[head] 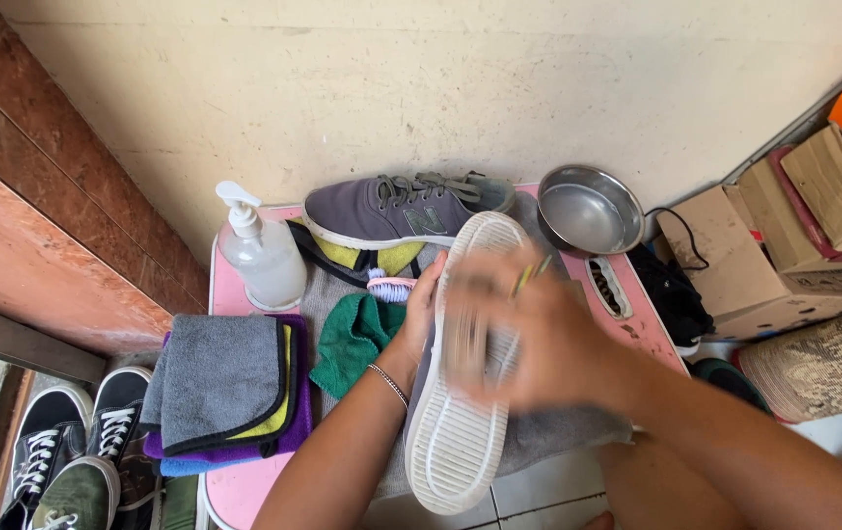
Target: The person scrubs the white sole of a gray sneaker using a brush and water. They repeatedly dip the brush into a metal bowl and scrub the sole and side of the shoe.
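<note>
Rubber-soled shoe (460,393) light, stiff underneath; left hand (419,319) clamps its edge, right hand (529,339) blurred atop sole, grips small brush (529,275).

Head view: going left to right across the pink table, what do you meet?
Stack of folded cloths → pump bottle → green cloth → left hand → upturned shoe → right hand, blurred → steel bowl.

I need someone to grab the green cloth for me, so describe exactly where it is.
Find the pink table against the pale wall. Left of the shoe that the left hand grips sole-up, a green cloth lies crumpled. It sits just right of the folded grey towel stack and below the pump bottle; it is the only green, unfolded cloth there.
</note>
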